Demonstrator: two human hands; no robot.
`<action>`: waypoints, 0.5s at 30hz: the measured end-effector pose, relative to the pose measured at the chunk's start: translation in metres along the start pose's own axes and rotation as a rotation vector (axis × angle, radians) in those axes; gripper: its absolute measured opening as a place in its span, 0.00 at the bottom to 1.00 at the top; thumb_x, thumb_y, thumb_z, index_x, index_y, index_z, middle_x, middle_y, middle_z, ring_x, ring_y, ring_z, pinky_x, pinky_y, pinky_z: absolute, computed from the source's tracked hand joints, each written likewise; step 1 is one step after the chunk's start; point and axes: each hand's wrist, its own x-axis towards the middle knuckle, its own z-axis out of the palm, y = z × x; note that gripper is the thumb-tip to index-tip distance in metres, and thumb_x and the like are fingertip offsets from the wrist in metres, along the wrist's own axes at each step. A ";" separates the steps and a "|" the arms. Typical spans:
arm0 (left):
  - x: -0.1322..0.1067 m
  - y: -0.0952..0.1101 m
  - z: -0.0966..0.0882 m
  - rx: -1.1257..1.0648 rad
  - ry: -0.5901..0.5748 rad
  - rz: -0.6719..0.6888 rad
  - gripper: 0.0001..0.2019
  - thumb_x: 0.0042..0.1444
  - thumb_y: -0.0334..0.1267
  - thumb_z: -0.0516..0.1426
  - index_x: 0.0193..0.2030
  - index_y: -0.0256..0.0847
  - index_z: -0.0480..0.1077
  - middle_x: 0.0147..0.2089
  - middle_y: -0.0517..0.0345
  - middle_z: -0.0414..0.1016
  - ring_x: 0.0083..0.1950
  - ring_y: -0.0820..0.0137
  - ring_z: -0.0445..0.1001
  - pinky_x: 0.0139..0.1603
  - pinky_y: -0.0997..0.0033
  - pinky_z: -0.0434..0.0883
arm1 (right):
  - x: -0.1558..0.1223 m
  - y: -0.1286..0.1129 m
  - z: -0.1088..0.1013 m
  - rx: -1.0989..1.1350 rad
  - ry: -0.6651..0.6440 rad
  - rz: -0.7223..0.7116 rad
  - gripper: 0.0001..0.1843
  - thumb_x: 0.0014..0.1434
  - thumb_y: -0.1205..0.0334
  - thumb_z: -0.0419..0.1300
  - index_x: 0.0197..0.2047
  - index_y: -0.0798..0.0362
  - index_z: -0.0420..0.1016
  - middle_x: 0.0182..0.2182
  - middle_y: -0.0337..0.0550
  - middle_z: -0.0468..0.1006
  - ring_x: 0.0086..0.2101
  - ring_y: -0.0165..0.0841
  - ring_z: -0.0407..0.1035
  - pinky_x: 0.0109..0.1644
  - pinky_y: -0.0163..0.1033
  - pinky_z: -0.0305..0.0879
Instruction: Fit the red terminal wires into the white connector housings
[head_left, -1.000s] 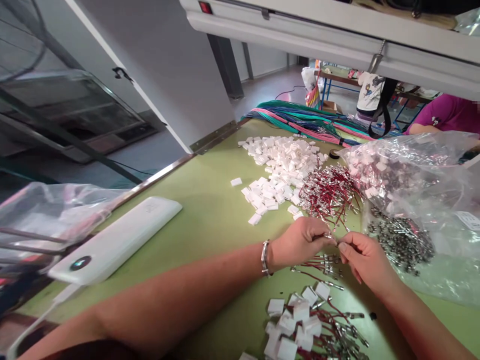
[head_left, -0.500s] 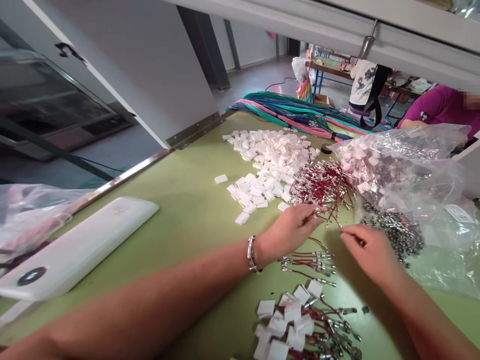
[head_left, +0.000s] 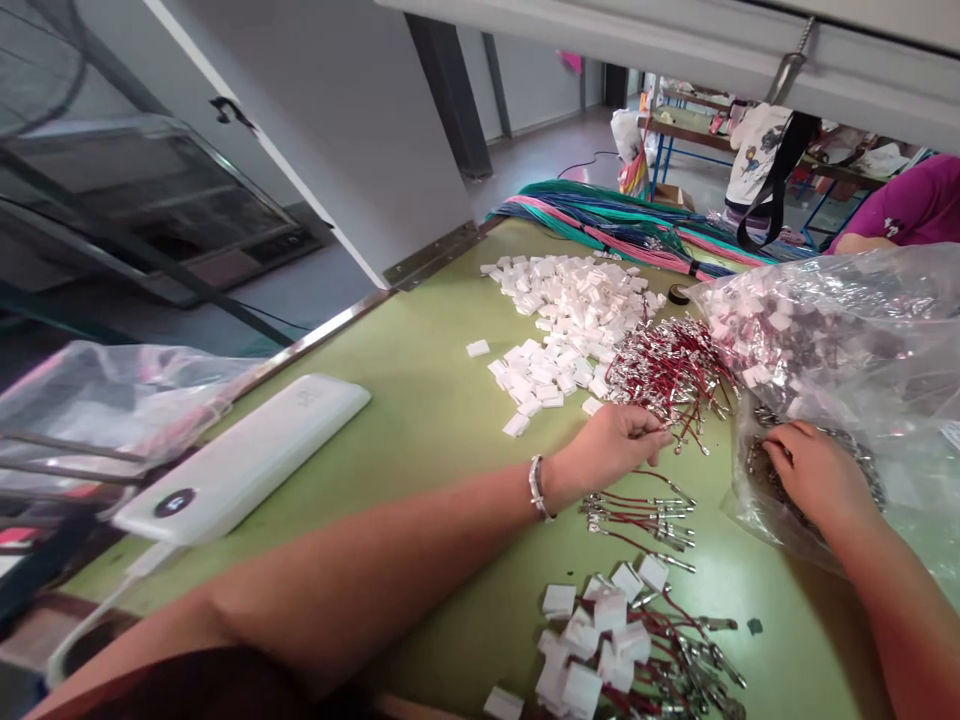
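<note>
My left hand [head_left: 611, 445] reaches into the near edge of a heap of short red wires with metal ends [head_left: 671, 375], fingers pinched on one of them. My right hand [head_left: 814, 475] rests with curled fingers on a pile of small metal parts [head_left: 862, 470] lying on clear plastic; what it grips is hidden. Between my hands lies a small row of red wires with metal terminals [head_left: 645, 515]. Close to me sits a cluster of white connectors joined to red wires [head_left: 607, 640]. A large heap of loose white plastic connectors [head_left: 570, 320] lies beyond on the green table [head_left: 420, 420].
A clear plastic bag of finished pieces [head_left: 832, 330] fills the right side. A white power bank [head_left: 247, 455] lies at the left, beside another plastic bag [head_left: 97, 400]. Bundles of coloured cables [head_left: 607, 220] lie at the far edge. A person in a purple top [head_left: 911, 205] sits beyond.
My hands, pinched together a second ago, have parted. The left went forward to the red wire heap, the right swung right onto the metal parts.
</note>
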 end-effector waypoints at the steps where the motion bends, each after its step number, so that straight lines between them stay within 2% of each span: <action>1: 0.000 0.000 0.001 -0.019 -0.011 0.000 0.14 0.54 0.44 0.57 0.25 0.36 0.71 0.23 0.59 0.72 0.22 0.78 0.63 0.24 0.75 0.61 | -0.001 -0.004 -0.003 0.067 0.026 0.017 0.08 0.60 0.62 0.53 0.34 0.52 0.73 0.32 0.46 0.78 0.31 0.38 0.71 0.34 0.40 0.61; 4: -0.002 0.000 0.004 -0.072 -0.060 0.028 0.13 0.52 0.44 0.58 0.23 0.36 0.70 0.23 0.58 0.72 0.24 0.78 0.64 0.26 0.75 0.62 | -0.008 -0.030 -0.013 0.425 0.048 0.040 0.06 0.56 0.59 0.56 0.32 0.51 0.72 0.25 0.41 0.77 0.25 0.34 0.70 0.31 0.38 0.62; 7: -0.006 0.001 0.005 -0.105 -0.109 0.067 0.12 0.51 0.43 0.59 0.23 0.36 0.71 0.24 0.58 0.73 0.25 0.77 0.66 0.27 0.75 0.63 | -0.018 -0.064 -0.017 0.746 0.021 0.010 0.09 0.56 0.56 0.56 0.32 0.51 0.73 0.22 0.38 0.75 0.22 0.31 0.68 0.27 0.36 0.63; 11: -0.008 0.001 0.008 -0.166 -0.139 0.077 0.12 0.52 0.42 0.59 0.24 0.36 0.72 0.24 0.58 0.74 0.26 0.77 0.68 0.29 0.75 0.65 | -0.024 -0.089 -0.015 0.833 0.087 -0.035 0.10 0.58 0.57 0.55 0.34 0.51 0.76 0.22 0.38 0.75 0.21 0.29 0.65 0.25 0.34 0.60; 15: -0.008 -0.001 0.009 -0.142 -0.127 0.080 0.11 0.52 0.42 0.59 0.25 0.36 0.73 0.24 0.59 0.74 0.26 0.77 0.68 0.28 0.76 0.66 | -0.022 -0.088 -0.014 0.817 0.116 -0.132 0.09 0.58 0.60 0.55 0.32 0.51 0.76 0.23 0.38 0.76 0.23 0.28 0.66 0.27 0.34 0.61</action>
